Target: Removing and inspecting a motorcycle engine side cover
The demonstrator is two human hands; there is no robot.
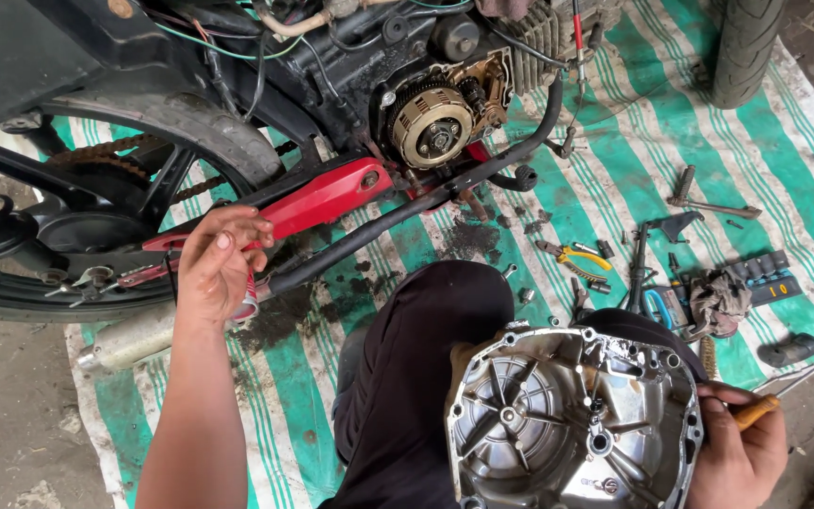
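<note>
We find the bare silver cast-metal engine cover on the person's lap, inner face up. The right hand, at its right rim, grips an orange-handled tool. The left hand, well apart leftward, pinches a small red-and-white tube near the red swingarm.

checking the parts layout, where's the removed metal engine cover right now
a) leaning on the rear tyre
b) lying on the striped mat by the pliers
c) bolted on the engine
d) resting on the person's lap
d: the engine cover lies inner side up on the person's lap, steadied at its edge by the right hand, which holds an orange-handled tool.
</note>
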